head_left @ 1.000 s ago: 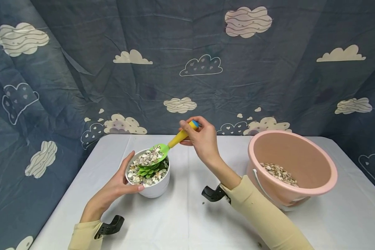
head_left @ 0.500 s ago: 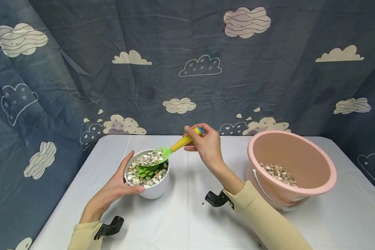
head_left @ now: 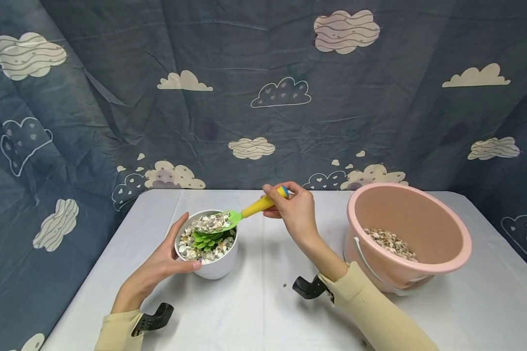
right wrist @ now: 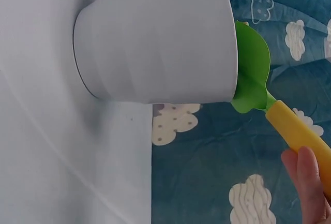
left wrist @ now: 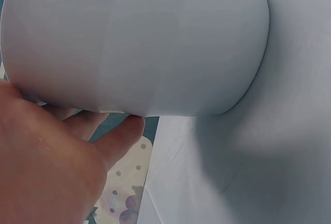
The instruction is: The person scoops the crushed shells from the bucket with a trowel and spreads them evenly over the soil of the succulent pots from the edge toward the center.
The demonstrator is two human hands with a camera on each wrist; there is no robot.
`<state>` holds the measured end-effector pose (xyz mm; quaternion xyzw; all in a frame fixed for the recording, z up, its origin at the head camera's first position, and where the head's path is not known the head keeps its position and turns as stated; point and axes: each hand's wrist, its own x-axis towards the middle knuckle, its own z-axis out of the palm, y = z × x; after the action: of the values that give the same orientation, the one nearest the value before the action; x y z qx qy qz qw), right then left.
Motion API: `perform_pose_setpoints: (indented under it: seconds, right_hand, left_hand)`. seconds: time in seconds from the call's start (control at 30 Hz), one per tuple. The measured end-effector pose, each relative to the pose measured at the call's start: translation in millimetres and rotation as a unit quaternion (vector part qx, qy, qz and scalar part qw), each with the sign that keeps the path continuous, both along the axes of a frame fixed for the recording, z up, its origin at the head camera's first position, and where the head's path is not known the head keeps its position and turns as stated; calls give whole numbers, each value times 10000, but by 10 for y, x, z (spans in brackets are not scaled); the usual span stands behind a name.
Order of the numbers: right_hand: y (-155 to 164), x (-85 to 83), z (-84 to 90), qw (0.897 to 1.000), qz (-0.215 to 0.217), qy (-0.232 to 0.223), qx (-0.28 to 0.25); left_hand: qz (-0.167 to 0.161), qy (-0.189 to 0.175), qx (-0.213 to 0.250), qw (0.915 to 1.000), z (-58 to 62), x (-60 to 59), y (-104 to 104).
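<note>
A white flowerpot [head_left: 219,267] stands on the left of the table, with a green succulent [head_left: 207,240] and small shell-like pebbles [head_left: 189,246] in it. My left hand [head_left: 160,261] grips the pot, thumb on the near rim and fingers along its left side. My right hand [head_left: 293,209] holds a toy trowel by its yellow handle [head_left: 263,204]. The trowel's green blade [right wrist: 253,69] reaches over the pot's rim, loaded with pebbles, and covers the back part of the plant in the head view. Only the plain pot wall [left wrist: 134,43] shows in the left wrist view.
On the right stands a pink bucket [head_left: 355,214] with a white handle and a layer of the same pebbles [head_left: 391,243] inside. A stray pebble [head_left: 284,285] lies on the white tablecloth [head_left: 246,312]. A dark cloud-print curtain [head_left: 263,122] hangs behind the table.
My right hand has moved right and down, so the trowel handle lies flatter and the blade sits lower over the pot. My left hand has stayed on the pot.
</note>
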<state>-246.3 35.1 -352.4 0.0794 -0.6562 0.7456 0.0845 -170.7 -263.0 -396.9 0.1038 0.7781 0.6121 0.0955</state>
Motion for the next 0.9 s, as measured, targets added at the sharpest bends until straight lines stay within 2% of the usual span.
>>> perform_pose_setpoints:
  seconds: [0.37,0.57,0.67,0.9]
  right_hand:
    - [6,63,-49,9997,-159,-7,-193]
    - [0,126,-22,9996,-160,-135,-176]
    - [-1,117,-65,9996,-178,-69,-186]
    - [0,159,-85,9996,-232,-53,-183]
  left_hand:
    - [111,61,-134,9998,4,-15,4]
    - [-67,82,-29,9999,5,-10,-15]
    - [-124,90,66,9999,9,-8,-16]
    - [48,49,-31,10000,2,-15,-9]
